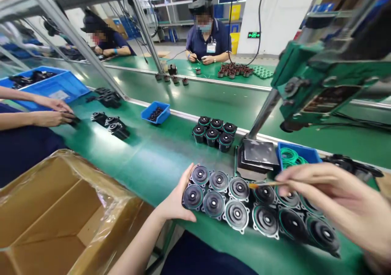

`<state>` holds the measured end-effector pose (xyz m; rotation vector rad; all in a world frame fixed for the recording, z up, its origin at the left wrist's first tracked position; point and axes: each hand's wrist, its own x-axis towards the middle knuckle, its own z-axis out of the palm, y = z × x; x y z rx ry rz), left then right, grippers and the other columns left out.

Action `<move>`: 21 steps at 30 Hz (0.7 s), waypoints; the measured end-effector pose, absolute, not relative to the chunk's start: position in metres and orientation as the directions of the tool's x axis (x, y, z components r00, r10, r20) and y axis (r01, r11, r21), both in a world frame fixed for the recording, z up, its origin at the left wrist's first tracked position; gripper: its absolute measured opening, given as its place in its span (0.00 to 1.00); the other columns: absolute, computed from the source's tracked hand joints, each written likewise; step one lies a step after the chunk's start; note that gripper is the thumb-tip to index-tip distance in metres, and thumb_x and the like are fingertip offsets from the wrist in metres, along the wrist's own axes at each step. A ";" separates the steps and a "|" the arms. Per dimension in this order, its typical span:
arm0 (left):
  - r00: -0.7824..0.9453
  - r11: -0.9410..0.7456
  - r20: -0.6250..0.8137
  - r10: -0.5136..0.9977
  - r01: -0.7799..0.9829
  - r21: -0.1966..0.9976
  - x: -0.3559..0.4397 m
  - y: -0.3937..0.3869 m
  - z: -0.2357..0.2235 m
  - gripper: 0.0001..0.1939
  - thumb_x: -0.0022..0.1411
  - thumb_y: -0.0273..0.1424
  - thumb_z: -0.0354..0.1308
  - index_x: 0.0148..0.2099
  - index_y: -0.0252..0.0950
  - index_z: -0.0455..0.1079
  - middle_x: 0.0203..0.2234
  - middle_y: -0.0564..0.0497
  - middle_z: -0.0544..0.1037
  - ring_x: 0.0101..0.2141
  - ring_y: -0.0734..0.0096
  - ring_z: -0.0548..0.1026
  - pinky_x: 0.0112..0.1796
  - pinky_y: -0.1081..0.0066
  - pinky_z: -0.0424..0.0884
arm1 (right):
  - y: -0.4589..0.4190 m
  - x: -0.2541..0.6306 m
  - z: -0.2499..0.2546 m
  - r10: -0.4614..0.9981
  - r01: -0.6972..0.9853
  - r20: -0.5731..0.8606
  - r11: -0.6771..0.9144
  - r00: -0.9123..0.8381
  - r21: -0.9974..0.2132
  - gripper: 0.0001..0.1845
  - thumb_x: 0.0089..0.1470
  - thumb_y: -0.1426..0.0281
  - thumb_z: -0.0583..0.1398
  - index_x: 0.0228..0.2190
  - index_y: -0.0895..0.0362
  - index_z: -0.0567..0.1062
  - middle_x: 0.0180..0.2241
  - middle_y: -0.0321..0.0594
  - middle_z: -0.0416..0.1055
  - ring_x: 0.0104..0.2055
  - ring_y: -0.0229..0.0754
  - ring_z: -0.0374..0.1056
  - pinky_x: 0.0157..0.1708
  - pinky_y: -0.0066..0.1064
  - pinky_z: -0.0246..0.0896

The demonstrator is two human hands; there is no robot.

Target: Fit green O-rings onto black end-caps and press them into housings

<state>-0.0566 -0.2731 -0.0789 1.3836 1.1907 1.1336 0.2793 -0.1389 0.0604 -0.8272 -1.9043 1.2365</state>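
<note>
Two rows of round black housings (237, 214) with metal rims and green rings stand together at the table's near edge. My left hand (179, 199) spans the left end of the rows, with its fingers along the far side and its thumb at the front. Between the fingers and thumb of my right hand (339, 197) is a thin-handled paintbrush (269, 184). Its orange bristles are over the back row, by the rim of a housing near the middle. My right hand covers part of the housings at the right end.
More housings (212, 133) stand behind, beside a green press (311, 79) and its metal base (259, 153). A blue bin (314, 155) holds green rings. Small black parts fill another bin (155, 112). An open carton (61, 210) and a co-worker's hands (56, 112) are at left.
</note>
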 end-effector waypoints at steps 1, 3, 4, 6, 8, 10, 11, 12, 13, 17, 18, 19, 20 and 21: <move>0.102 -0.067 0.055 0.993 0.120 0.991 -0.058 -0.274 -0.080 0.74 0.38 0.58 0.72 0.73 0.43 0.27 0.71 0.36 0.37 0.69 0.39 0.41 0.66 0.43 0.39 | -0.137 0.255 0.061 0.769 0.137 0.200 0.349 -0.607 -0.927 0.07 0.59 0.65 0.63 0.40 0.52 0.74 0.42 0.41 0.77 0.37 0.39 0.76 0.39 0.30 0.76; 0.117 -0.044 0.026 0.993 0.152 0.987 -0.061 -0.277 -0.082 0.75 0.39 0.55 0.73 0.73 0.43 0.24 0.72 0.36 0.36 0.69 0.39 0.40 0.66 0.42 0.39 | -0.130 0.210 0.060 0.701 0.122 0.179 0.357 -0.690 -0.926 0.07 0.62 0.65 0.60 0.40 0.54 0.72 0.40 0.42 0.77 0.37 0.39 0.76 0.39 0.30 0.75; 0.124 -0.032 0.011 0.992 0.173 0.984 -0.063 -0.277 -0.082 0.75 0.40 0.53 0.74 0.72 0.43 0.22 0.72 0.36 0.36 0.69 0.40 0.40 0.66 0.42 0.39 | -0.125 0.190 0.059 0.671 0.109 0.176 0.360 -0.720 -0.927 0.07 0.63 0.64 0.59 0.40 0.54 0.71 0.40 0.42 0.76 0.37 0.38 0.75 0.39 0.30 0.74; 0.143 -0.017 -0.014 0.990 0.217 0.976 -0.066 -0.278 -0.082 0.75 0.42 0.52 0.74 0.72 0.43 0.20 0.72 0.36 0.36 0.70 0.41 0.40 0.66 0.42 0.40 | -0.117 0.159 0.054 0.614 0.097 0.167 0.373 -0.771 -0.923 0.08 0.64 0.64 0.58 0.40 0.55 0.70 0.40 0.41 0.75 0.38 0.38 0.75 0.40 0.30 0.73; 0.155 -0.010 -0.032 0.987 0.261 0.965 -0.068 -0.278 -0.081 0.73 0.45 0.50 0.73 0.72 0.43 0.20 0.72 0.37 0.36 0.69 0.41 0.41 0.66 0.42 0.42 | -0.111 0.140 0.049 0.559 0.096 0.155 0.394 -0.815 -0.914 0.07 0.64 0.64 0.58 0.40 0.55 0.70 0.39 0.40 0.74 0.39 0.37 0.74 0.41 0.30 0.72; 0.151 -0.008 -0.041 0.988 0.308 0.951 -0.067 -0.278 -0.080 0.72 0.46 0.48 0.73 0.72 0.43 0.20 0.72 0.36 0.36 0.69 0.40 0.41 0.66 0.42 0.43 | -0.109 0.129 0.046 0.526 0.108 0.140 0.411 -0.839 -0.905 0.07 0.64 0.65 0.58 0.39 0.55 0.69 0.38 0.40 0.74 0.39 0.37 0.74 0.41 0.29 0.71; 0.147 -0.010 -0.041 0.988 0.329 0.944 -0.067 -0.278 -0.080 0.71 0.46 0.48 0.73 0.72 0.43 0.20 0.72 0.36 0.36 0.69 0.40 0.41 0.66 0.42 0.43 | -0.108 0.125 0.045 0.515 0.114 0.132 0.418 -0.847 -0.901 0.06 0.63 0.65 0.58 0.39 0.55 0.69 0.38 0.40 0.74 0.39 0.37 0.73 0.41 0.29 0.71; 0.143 -0.016 -0.037 0.989 0.348 0.937 -0.066 -0.278 -0.080 0.71 0.46 0.47 0.73 0.72 0.43 0.20 0.72 0.36 0.36 0.69 0.39 0.41 0.66 0.41 0.44 | -0.107 0.122 0.045 0.507 0.120 0.125 0.423 -0.853 -0.898 0.06 0.63 0.66 0.58 0.39 0.56 0.69 0.38 0.40 0.74 0.39 0.37 0.73 0.40 0.29 0.71; 0.142 -0.024 -0.030 0.989 0.364 0.931 -0.066 -0.278 -0.080 0.71 0.47 0.47 0.73 0.72 0.43 0.20 0.71 0.36 0.36 0.69 0.38 0.41 0.65 0.40 0.45 | -0.107 0.119 0.045 0.500 0.127 0.117 0.427 -0.858 -0.895 0.06 0.63 0.66 0.58 0.39 0.56 0.69 0.38 0.40 0.74 0.39 0.37 0.73 0.39 0.29 0.71; 0.161 -0.079 0.015 0.987 0.403 0.912 -0.065 -0.278 -0.083 0.71 0.47 0.47 0.73 0.72 0.46 0.19 0.71 0.36 0.37 0.69 0.37 0.40 0.65 0.38 0.48 | -0.106 0.108 0.046 0.475 0.149 0.094 0.449 -0.875 -0.881 0.05 0.63 0.68 0.57 0.38 0.57 0.69 0.37 0.40 0.74 0.38 0.37 0.73 0.39 0.29 0.71; 0.166 -0.090 0.023 0.986 0.409 0.908 -0.065 -0.278 -0.083 0.71 0.48 0.47 0.73 0.71 0.47 0.18 0.71 0.36 0.37 0.69 0.37 0.40 0.65 0.38 0.48 | -0.106 0.106 0.046 0.468 0.154 0.091 0.459 -0.879 -0.875 0.04 0.63 0.68 0.57 0.38 0.57 0.69 0.37 0.40 0.74 0.38 0.36 0.73 0.39 0.30 0.71; 0.172 -0.098 0.028 0.985 0.416 0.904 -0.066 -0.278 -0.084 0.71 0.48 0.47 0.73 0.71 0.47 0.18 0.71 0.36 0.37 0.69 0.37 0.40 0.65 0.38 0.49 | -0.106 0.104 0.047 0.460 0.157 0.090 0.471 -0.884 -0.868 0.04 0.63 0.69 0.57 0.38 0.57 0.69 0.36 0.39 0.74 0.37 0.36 0.72 0.39 0.30 0.71; 0.175 -0.102 0.030 0.984 0.422 0.901 -0.066 -0.278 -0.085 0.71 0.48 0.47 0.72 0.71 0.47 0.18 0.71 0.36 0.37 0.69 0.36 0.40 0.65 0.38 0.49 | -0.106 0.102 0.047 0.451 0.160 0.088 0.482 -0.888 -0.861 0.03 0.63 0.69 0.57 0.38 0.56 0.69 0.36 0.39 0.74 0.37 0.36 0.72 0.40 0.30 0.71; 0.177 -0.103 0.029 0.984 0.428 0.898 -0.066 -0.278 -0.085 0.71 0.48 0.47 0.72 0.71 0.47 0.17 0.71 0.36 0.37 0.69 0.36 0.40 0.65 0.38 0.49 | -0.105 0.101 0.047 0.443 0.163 0.084 0.491 -0.893 -0.856 0.03 0.63 0.70 0.57 0.38 0.56 0.69 0.35 0.38 0.74 0.36 0.36 0.72 0.40 0.30 0.71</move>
